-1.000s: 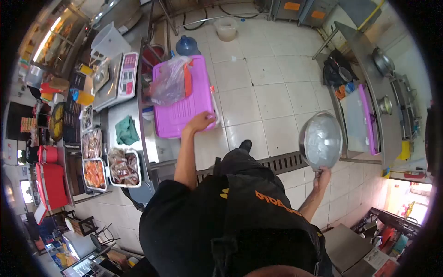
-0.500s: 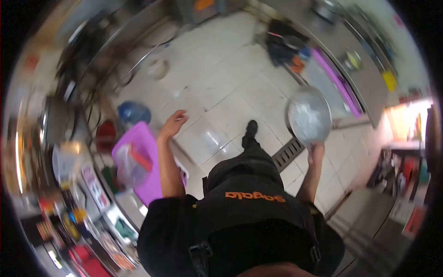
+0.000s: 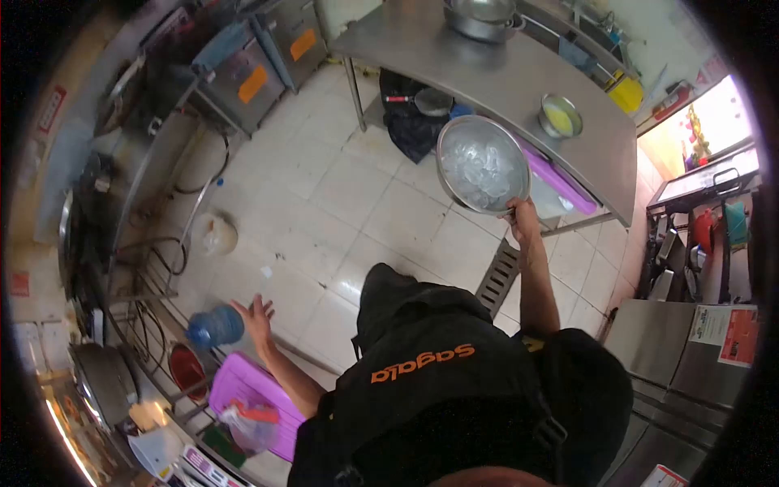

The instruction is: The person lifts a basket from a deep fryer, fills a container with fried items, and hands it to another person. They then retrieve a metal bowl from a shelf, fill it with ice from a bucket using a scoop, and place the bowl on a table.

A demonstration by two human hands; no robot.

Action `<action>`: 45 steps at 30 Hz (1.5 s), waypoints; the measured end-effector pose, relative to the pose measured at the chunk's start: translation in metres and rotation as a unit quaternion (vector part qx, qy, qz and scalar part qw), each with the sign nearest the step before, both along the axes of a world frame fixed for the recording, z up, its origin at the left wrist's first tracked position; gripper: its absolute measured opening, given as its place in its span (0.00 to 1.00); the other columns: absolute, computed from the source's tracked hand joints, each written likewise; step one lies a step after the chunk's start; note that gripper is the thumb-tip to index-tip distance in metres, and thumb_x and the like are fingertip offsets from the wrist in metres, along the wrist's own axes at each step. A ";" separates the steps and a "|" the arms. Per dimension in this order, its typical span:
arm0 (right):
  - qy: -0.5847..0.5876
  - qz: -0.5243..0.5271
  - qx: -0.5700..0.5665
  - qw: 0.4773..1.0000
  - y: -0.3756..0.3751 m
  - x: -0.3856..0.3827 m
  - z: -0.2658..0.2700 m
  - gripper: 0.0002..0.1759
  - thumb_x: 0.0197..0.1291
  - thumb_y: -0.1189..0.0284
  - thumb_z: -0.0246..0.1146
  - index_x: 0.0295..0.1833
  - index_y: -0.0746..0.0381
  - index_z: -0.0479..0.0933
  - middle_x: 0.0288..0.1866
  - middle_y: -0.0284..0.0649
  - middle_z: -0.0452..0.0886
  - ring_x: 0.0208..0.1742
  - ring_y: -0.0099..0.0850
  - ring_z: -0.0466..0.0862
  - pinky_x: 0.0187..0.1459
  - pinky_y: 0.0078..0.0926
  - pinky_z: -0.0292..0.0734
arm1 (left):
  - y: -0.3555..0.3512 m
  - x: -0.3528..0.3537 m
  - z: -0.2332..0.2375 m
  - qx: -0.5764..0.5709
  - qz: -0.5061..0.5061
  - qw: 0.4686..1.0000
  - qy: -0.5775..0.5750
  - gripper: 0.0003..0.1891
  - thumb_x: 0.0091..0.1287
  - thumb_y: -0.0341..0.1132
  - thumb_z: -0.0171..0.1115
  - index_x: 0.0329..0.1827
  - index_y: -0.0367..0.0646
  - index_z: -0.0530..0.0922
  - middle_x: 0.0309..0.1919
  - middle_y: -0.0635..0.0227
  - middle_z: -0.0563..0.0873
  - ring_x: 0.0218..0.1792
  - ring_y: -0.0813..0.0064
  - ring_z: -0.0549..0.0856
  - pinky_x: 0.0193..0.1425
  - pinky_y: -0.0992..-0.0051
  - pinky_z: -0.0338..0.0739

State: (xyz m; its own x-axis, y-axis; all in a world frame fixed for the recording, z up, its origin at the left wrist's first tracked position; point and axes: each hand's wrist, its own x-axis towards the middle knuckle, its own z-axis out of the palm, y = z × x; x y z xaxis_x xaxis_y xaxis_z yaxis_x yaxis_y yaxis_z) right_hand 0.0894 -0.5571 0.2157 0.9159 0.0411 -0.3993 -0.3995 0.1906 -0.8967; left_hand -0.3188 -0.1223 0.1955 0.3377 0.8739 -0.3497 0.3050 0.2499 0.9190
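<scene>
My right hand (image 3: 521,216) grips the rim of a round metal bowl (image 3: 482,165) filled with ice, held up near the edge of a steel table (image 3: 495,81). My left hand (image 3: 256,316) hangs free with fingers spread, above the floor beside a blue water bottle (image 3: 215,327). Just below it lies a purple tray (image 3: 256,398) with a plastic bag (image 3: 247,425) on it. I wear a black top and apron.
On the steel table stand a large pot (image 3: 483,16) and a small bowl of yellow liquid (image 3: 560,118). A purple board (image 3: 556,183) and black bag (image 3: 410,122) sit beneath. A floor drain grate (image 3: 497,276) runs across white tiles; a red bucket (image 3: 187,369) is at left.
I have turned right toward the steel table. My left hand came off the purple tray and now hangs open. The bowl of ice stays in my right hand, now close to the table.
</scene>
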 end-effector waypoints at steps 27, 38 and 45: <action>-0.020 0.050 -0.007 0.999 0.280 0.448 -0.060 0.19 0.46 0.81 0.51 0.48 0.71 0.64 0.26 0.41 0.73 0.21 0.31 0.77 0.19 0.25 0.76 | 0.313 0.510 0.152 0.299 0.026 0.924 -0.237 0.36 0.68 0.36 0.50 0.71 0.47 0.38 0.52 0.59 0.76 0.37 0.70 0.77 0.47 0.70 0.74; -0.070 0.082 -0.156 0.982 0.389 0.674 -0.134 0.19 0.47 0.81 0.51 0.49 0.71 0.68 0.34 0.48 0.76 0.26 0.37 0.80 0.24 0.29 0.80 | 0.383 0.640 0.113 0.213 0.120 0.958 -0.151 0.23 0.64 0.38 0.56 0.61 0.41 0.65 0.61 0.66 0.64 0.44 0.66 0.75 0.47 0.66 0.73; 0.007 -0.101 0.019 0.995 0.452 0.769 -0.091 0.17 0.52 0.79 0.52 0.49 0.73 0.70 0.41 0.55 0.76 0.29 0.43 0.81 0.27 0.32 0.83 | 0.389 0.613 0.095 0.159 0.216 0.955 -0.130 0.31 0.60 0.35 0.61 0.65 0.45 0.58 0.47 0.55 0.75 0.42 0.66 0.76 0.49 0.69 0.72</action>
